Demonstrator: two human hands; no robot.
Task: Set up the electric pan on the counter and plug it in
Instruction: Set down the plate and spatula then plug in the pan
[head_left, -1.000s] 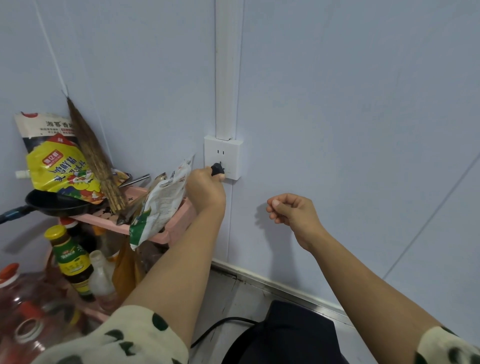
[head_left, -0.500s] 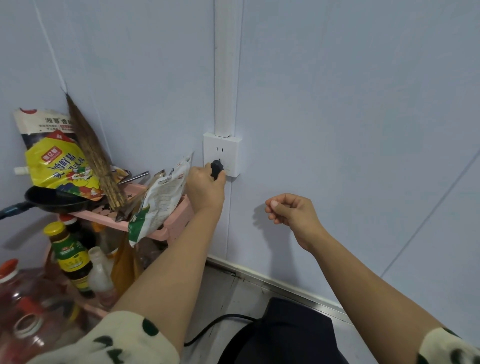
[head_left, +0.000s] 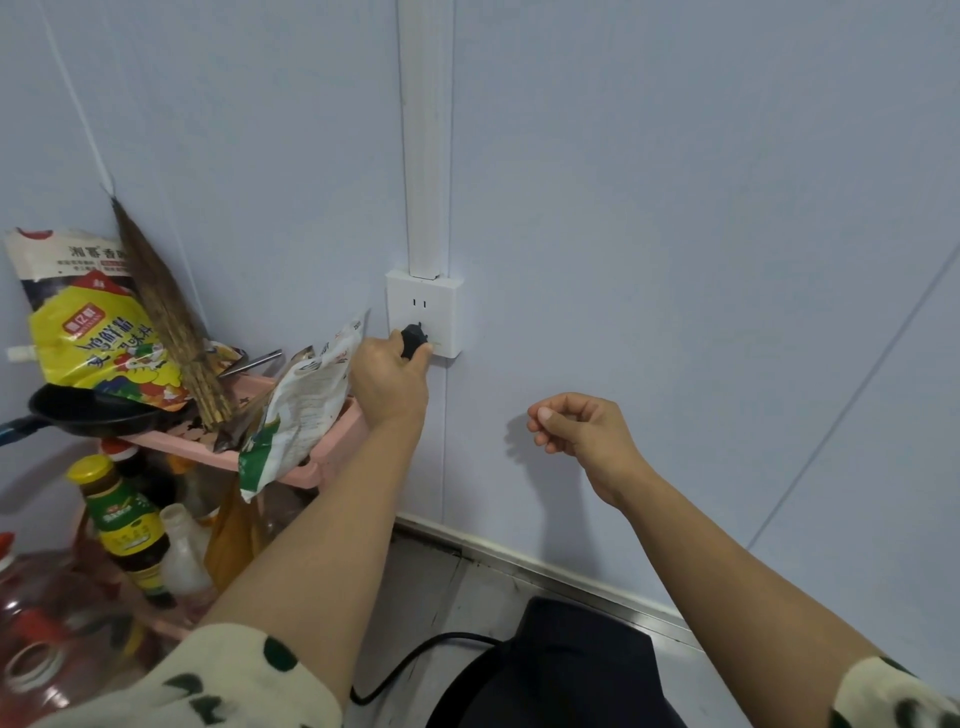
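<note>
Reaching up, the left hand (head_left: 390, 379) grips the black plug (head_left: 413, 339) at the wall socket (head_left: 444, 312); the right hand (head_left: 582, 428) hovers loosely curled, holding nothing.

A pale blue-grey wall (head_left: 675, 208) fills most of the view, made of smooth panels with thin seams running across it. A white cable duct (head_left: 425, 135) runs straight down the wall and serves as the landmark. Left of the duct, in the corner, stands a pink plastic rack (head_left: 332, 447) crowded with seasoning pouches, a bundle of brown bristles, a small black frying pan and bottles below. Below the duct, a metal strip (head_left: 545, 566) edges the foot of the wall where it meets a light grey counter (head_left: 467, 597). Light is soft and even, casting faint shadows on the wall right of the duct.
</note>
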